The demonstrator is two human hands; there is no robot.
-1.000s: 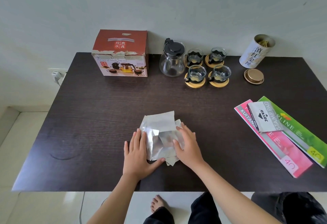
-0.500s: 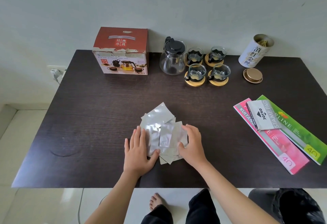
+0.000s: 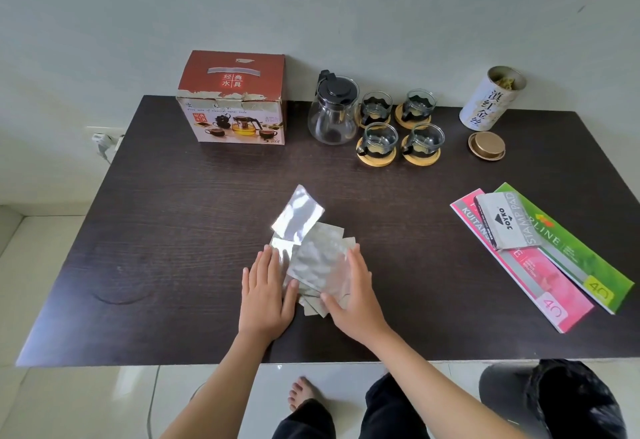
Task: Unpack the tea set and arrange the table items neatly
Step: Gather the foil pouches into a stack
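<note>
Near the table's (image 3: pixel 173 265) front edge: left hand (image 3: pixel 265 294) and right hand (image 3: pixel 353 294), fingers straight, flanking loose silver foil packets (image 3: pixel 313 258).

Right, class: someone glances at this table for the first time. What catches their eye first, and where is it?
Probably the shiny silver foil packets at the table's near middle, with the left hand and right hand flat on either side. Next, the red tea set box at the back edge, with the glass teapot and four glass cups to its right.
</note>
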